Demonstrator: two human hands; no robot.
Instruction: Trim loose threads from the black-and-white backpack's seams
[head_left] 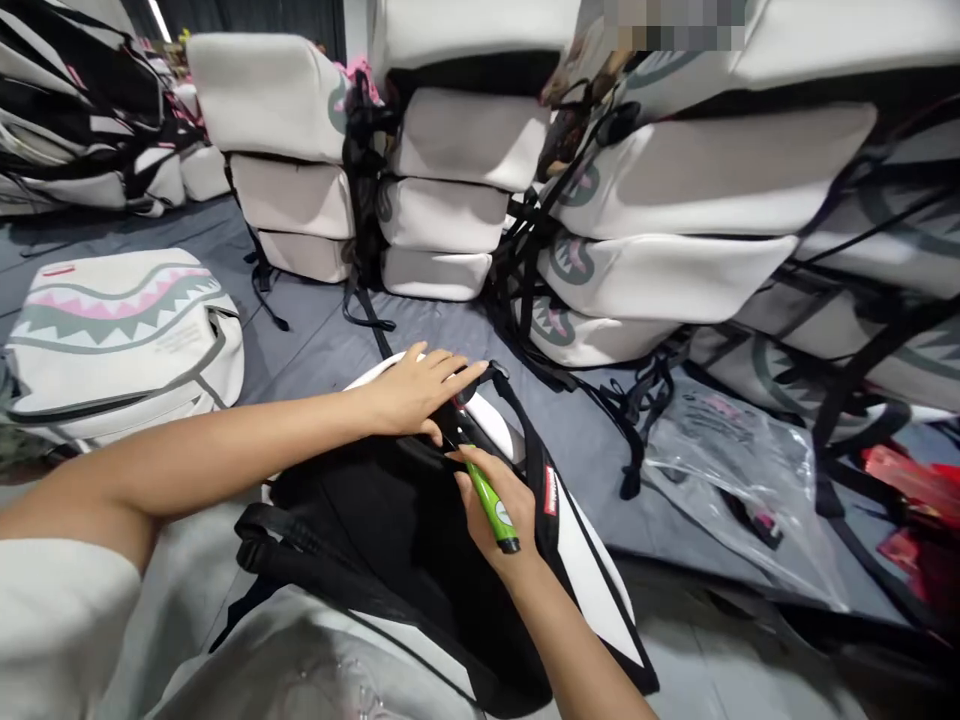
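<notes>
A black and white backpack (420,540) lies across the front edge of the table, its black back panel and straps facing up. My left hand (420,388) rests on the bag's top end near the strap, its fingers stretched out and the thumb pointing down. In my right hand (501,510), closed just below it, is a slim green tool with a black end (489,500). Its tip points at the top of the bag, by the left thumb, and is too small to make out. A shoulder strap with a red label (550,490) runs beside my right hand.
Stacks of pale backpacks (450,215) line the back of the grey table (315,330). At the left lies another backpack with a shark-mouth print (124,330). A clear plastic bag (742,470) and red packaging (911,490) are at the right. Black straps hang forward from the stacks.
</notes>
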